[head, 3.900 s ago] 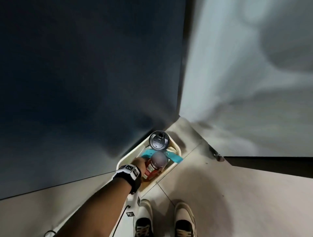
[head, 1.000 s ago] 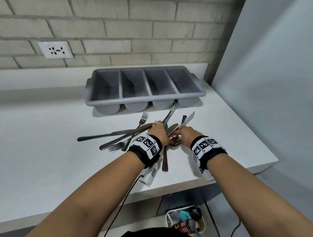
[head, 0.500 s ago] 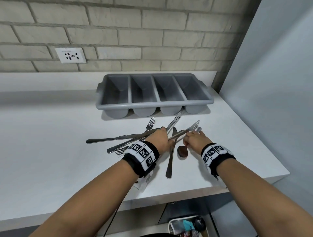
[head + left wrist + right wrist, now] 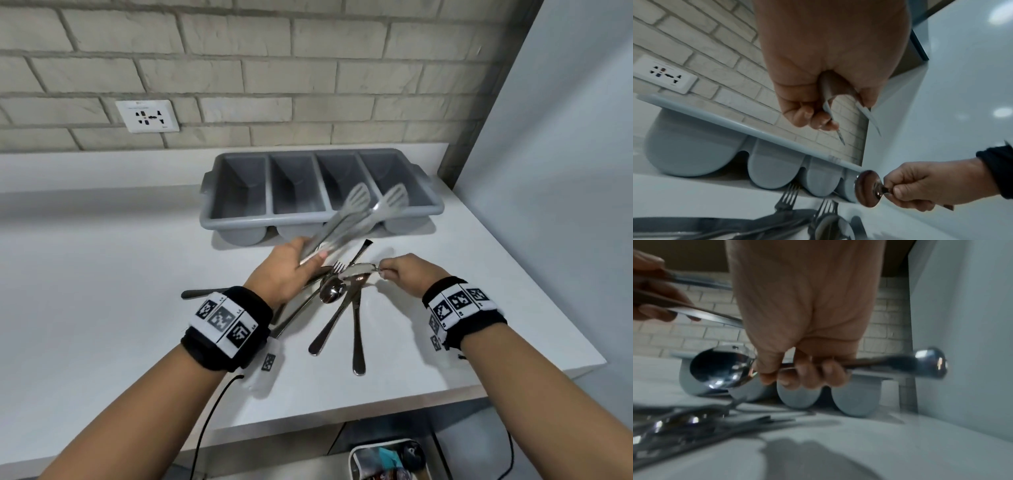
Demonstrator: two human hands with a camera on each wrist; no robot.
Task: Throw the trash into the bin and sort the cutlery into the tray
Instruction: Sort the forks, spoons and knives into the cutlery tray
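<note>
My left hand grips the handles of two forks, blurred by motion, raised off the counter with their heads over the front rim of the grey four-compartment tray. In the left wrist view the fork handles run out of the curled fingers. My right hand holds a spoon by its handle, just above the cutlery pile. The right wrist view shows the spoon level under my fingers, in front of the tray. All compartments look empty.
The pile of several forks, knives and spoons lies on the white counter between my hands. A brick wall with a socket stands behind the tray, and a pale panel closes the right side. The bin with trash sits below the counter edge.
My left hand has lifted two forks out of the pile and swung them up toward the tray. My right hand has picked a spoon off the counter. Earlier the left hand was down at the bin.
</note>
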